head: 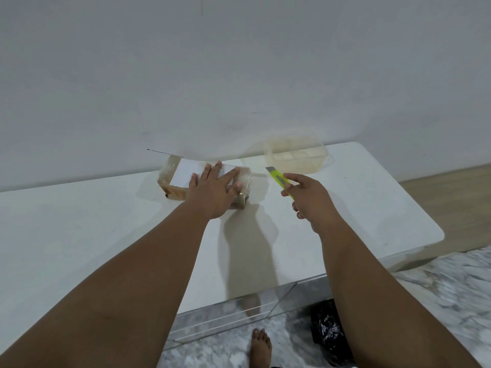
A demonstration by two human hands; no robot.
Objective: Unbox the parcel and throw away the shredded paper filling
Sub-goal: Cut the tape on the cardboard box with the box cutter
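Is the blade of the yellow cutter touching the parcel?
Apart. The head view shows bare table between the cutter blade and the parcel.

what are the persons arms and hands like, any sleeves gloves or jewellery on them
Both forearms are bare as far as the view shows: no sleeves reach into the picture. The left hand and the right hand wear no gloves, and no rings, watch or bracelets show on the fingers or wrists. No markings are visible.

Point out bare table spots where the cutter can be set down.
The table is bare left of the parcel and along the near edge. It is crowded at the back right, between the parcel, the cutter and the clear container.
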